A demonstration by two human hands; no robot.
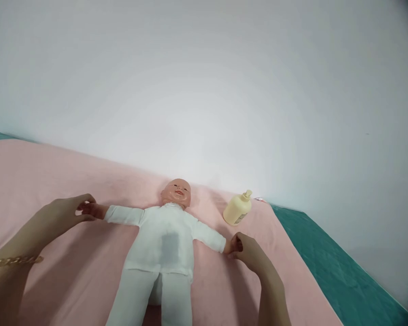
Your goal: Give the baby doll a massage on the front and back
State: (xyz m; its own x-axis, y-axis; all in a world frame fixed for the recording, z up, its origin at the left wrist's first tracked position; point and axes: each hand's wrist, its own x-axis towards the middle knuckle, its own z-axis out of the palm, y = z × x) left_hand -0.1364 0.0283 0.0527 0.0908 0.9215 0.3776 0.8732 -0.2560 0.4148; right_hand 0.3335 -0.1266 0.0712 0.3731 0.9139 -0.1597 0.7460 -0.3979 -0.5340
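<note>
A baby doll (149, 240) in a white long-sleeved top and white trousers lies on its back, arms spread out to both sides. A grey rectangular patch shows on the belly of the top. My left hand (71, 210), with a gold chain bracelet (17, 261) on the wrist, is closed around the doll's hand on the left of the view. On the other side my right hand (246, 250) pinches the doll's other hand between thumb and fingers. The doll's feet lie below the frame edge.
A pale yellow pump bottle (237, 209) stands beside the doll's head, just beyond my right hand. Pink cloth (88, 176) lies under everything, over a green cover (336, 253) that shows at the right. A white wall (204, 90) rises behind.
</note>
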